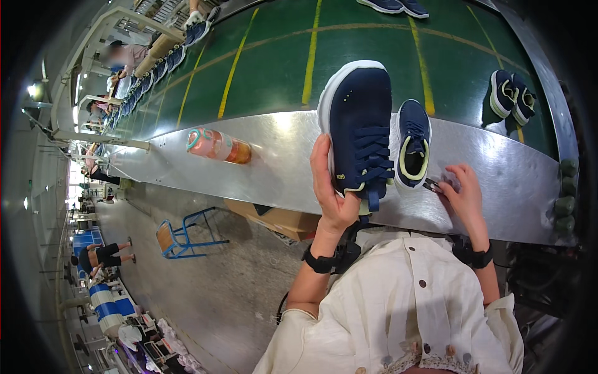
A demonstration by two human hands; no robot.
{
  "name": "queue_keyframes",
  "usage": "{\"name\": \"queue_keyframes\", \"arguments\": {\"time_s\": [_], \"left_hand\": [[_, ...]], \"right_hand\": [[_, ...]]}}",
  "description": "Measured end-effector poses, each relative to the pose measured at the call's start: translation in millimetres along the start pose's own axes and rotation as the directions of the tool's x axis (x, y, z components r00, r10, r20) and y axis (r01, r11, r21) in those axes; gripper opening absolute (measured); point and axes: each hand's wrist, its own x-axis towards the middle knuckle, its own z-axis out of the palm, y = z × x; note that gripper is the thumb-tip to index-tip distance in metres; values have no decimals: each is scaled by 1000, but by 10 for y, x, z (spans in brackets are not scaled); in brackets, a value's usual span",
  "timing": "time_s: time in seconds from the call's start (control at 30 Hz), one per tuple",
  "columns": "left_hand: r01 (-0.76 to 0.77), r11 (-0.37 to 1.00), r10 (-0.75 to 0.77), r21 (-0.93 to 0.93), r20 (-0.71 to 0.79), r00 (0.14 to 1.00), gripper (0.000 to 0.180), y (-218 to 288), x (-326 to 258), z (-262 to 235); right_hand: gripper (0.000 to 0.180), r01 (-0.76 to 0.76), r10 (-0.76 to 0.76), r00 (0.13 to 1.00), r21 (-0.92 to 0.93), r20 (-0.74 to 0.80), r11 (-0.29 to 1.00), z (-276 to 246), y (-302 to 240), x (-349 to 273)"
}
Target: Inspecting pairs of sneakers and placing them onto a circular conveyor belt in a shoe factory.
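Note:
My left hand [337,209] grips a navy sneaker [360,112] with a white sole and navy laces, lifted toe away from me above the metal ledge. Its thumb goes in at the heel opening, and the fingers lie along the sole's left side. Just right of it, the matching sneaker [413,140] rests on the ledge, its pale yellow-green lining showing. Beside that shoe's heel, my right hand [465,194] pinches small black thread snips [431,185], their tip close to the heel. Part of the snips is hidden by the fingers.
A pink bottle [218,146] lies on the metal ledge [280,134] at left. Beyond runs a green conveyor belt [274,68] carrying more sneakers, including a dark pair [511,96] at right. A blue-framed chair [180,240] and a cardboard box [280,221] stand below. Co-workers line the belt's far left.

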Motion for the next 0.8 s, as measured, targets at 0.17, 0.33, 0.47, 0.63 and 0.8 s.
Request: {"name": "queue_keyframes", "arguments": {"time_s": [0.17, 0.33, 0.47, 0.63, 0.8], "left_hand": [[-20, 1000, 20, -7, 13, 1000, 69, -2, -26, 124], [127, 983, -130, -135, -13, 991, 66, 72, -25, 279], [266, 915, -291, -304, -40, 956, 64, 105, -41, 310], [366, 863, -390, -349, 3, 921, 70, 155, -100, 295], [353, 887, -362, -299, 26, 932, 71, 142, -127, 344]], "right_hand": [[26, 0, 9, 998, -151, 59, 989, -91, 99, -233], [23, 85, -77, 989, 58, -129, 995, -84, -106, -94], [17, 244, -216, 960, 148, -179, 958, -130, -468, 60], [14, 330, -284, 940, 287, -190, 900, -242, -855, 101], [15, 405, -355, 908, 247, -222, 880, -340, -939, 220]]}}
